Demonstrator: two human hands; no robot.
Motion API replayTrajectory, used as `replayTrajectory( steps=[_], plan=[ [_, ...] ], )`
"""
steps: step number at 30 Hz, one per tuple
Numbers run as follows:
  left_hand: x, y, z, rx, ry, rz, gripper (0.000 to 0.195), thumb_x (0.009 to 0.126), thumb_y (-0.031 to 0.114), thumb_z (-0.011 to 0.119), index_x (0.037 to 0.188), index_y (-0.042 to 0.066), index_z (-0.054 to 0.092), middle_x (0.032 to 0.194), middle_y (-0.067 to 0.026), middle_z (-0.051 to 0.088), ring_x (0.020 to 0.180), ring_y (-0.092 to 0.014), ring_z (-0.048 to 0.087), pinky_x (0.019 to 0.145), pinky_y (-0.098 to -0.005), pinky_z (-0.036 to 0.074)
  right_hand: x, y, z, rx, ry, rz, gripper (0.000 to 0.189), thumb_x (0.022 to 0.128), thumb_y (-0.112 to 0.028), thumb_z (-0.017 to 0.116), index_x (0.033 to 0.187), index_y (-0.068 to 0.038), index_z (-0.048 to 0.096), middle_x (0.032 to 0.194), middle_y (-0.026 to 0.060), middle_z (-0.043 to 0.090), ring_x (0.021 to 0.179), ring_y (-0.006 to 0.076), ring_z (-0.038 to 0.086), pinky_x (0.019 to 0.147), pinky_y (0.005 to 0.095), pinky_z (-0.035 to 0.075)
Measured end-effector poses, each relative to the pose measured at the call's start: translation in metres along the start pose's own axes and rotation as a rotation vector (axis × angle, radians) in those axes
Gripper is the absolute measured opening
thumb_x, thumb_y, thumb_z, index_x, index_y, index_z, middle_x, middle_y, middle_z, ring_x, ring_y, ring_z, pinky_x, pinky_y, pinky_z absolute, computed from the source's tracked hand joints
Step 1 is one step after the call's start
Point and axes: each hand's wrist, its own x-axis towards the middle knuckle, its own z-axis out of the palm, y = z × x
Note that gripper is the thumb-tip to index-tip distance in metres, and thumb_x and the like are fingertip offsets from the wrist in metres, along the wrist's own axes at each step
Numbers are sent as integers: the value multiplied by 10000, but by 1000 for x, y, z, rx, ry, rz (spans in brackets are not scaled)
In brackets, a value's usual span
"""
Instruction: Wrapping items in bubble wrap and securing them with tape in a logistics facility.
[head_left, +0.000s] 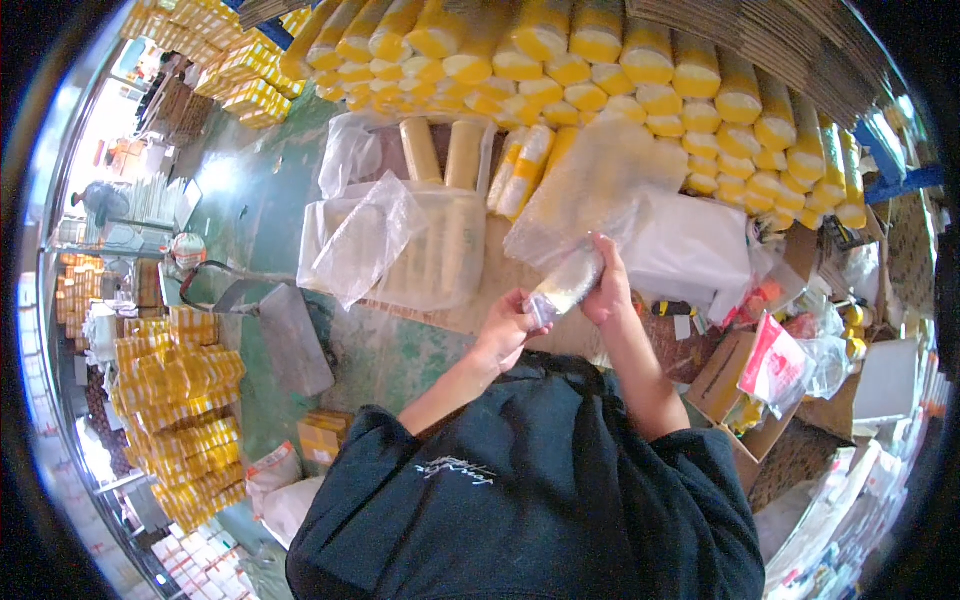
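Note:
Between my two hands is a short cylinder wrapped in bubble wrap (568, 283), tilted, with something pale inside that I cannot make out. My left hand (508, 328) grips its lower end, where the transparent wrapping bunches up. On its upper right side, my right hand (609, 283) closes around the wrap. Just beyond lies a large translucent bubble wrap sheet (600, 184), overlapping the yellow-banded rolls. Left of my hands, a smaller bubble wrap piece (367, 240) rests on a translucent plastic bag (457, 247) containing tan rolls. A white plastic bag (690, 247) sits right of my right hand.
Yellow-and-white wrapped cylinders (540, 67) are stacked along the far side. Two tan rolls (420, 150) lie behind the bag. At right stands an open cardboard box (724, 382) with plastic packaging. A grey block (295, 337) and stacked yellow-taped boxes (176, 390) are at left.

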Motion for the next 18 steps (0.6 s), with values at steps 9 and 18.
replayTrajectory(
  steps=[9,18],
  plan=[
    [50,-20,33,307,163,473,439,832,6,700,1250,38,569,1120,-86,652,1037,-207,615,898,-336,518,-10,33,-11,174,-148,135,393,924,-294,616,1242,-71,555,1206,115,615,1119,296,583,1031,456,445],
    [76,-70,-62,1020,-167,230,528,825,272,768,1258,33,581,1245,-131,626,1084,-242,623,962,-366,485,11,36,-76,57,-50,389,329,919,-177,528,1180,24,544,1125,182,645,1037,336,627,984,469,491]
  ],
)
